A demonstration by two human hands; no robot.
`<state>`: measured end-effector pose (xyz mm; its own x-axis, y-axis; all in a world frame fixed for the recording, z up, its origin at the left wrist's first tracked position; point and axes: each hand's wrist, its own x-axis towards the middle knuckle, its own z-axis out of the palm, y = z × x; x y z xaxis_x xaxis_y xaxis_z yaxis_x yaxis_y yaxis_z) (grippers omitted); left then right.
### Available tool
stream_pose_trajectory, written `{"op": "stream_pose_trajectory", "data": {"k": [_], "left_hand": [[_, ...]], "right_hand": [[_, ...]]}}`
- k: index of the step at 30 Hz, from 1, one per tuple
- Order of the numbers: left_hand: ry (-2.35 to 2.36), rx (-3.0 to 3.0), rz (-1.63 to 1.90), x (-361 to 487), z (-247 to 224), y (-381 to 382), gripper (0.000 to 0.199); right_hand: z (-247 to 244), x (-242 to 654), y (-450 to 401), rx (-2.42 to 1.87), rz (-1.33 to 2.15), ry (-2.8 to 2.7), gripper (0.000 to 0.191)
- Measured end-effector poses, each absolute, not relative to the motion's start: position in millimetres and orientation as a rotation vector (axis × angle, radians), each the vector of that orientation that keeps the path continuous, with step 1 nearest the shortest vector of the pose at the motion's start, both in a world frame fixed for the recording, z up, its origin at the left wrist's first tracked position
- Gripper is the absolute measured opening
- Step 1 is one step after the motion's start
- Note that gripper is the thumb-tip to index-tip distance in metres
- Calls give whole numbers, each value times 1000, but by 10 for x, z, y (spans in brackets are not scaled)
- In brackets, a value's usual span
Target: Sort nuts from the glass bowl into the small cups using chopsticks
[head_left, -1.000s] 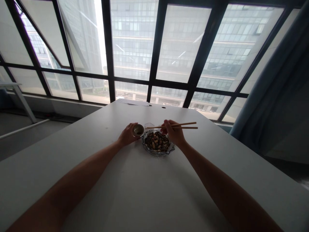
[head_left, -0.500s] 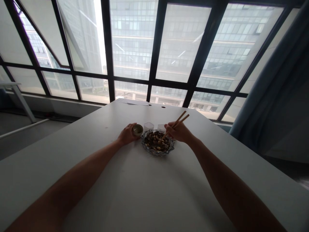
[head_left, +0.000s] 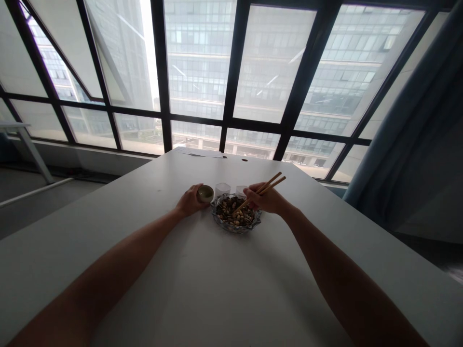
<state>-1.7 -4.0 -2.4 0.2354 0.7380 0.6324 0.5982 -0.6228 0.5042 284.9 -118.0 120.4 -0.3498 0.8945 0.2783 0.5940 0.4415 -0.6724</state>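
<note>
A pair of wooden chopsticks point(head_left: 269, 185) is gripped in my right hand point(head_left: 265, 197), their tips down among the mixed nuts and seeds point(head_left: 238, 215) in a clear glass bowl point(head_left: 237, 229). My left hand point(head_left: 191, 200) is closed around a small cup point(head_left: 205, 193), tilted so its opening faces me, just left of the glass bowl. What lies inside the cup is too small to tell. Just behind the bowl stand a clear cup point(head_left: 222, 189) and a second clear cup point(head_left: 240, 190), the latter partly hidden by my right hand.
All of this is on a long white table point(head_left: 195, 289). Papers point(head_left: 200, 153) lie at its far end by the window frames. A blue curtain point(head_left: 405, 130) hangs on the right, and another white table's leg point(head_left: 38, 156) shows at left.
The chopstick tips have shifted left within the nuts and the sticks slant lower. My left hand holds the cup in nearly the same place, moved very slightly left.
</note>
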Motion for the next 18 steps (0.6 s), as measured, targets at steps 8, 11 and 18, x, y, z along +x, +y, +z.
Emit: {"op": "stream_pose_trajectory", "data": {"k": [8, 11, 18], "left_hand": [[1300, 2310, 1325, -9, -11, -53, 81], [1295, 2323, 1308, -6, -5, -60, 81], [1294, 2319, 1328, -2, -4, -67, 80]], "right_hand": [[1169, 2751, -1178, -1205, 444, -2025, 48], [1100, 2700, -1172, -1238, 416, -2064, 46], [1002, 2698, -1105, -1230, 491, -2004, 48]]}}
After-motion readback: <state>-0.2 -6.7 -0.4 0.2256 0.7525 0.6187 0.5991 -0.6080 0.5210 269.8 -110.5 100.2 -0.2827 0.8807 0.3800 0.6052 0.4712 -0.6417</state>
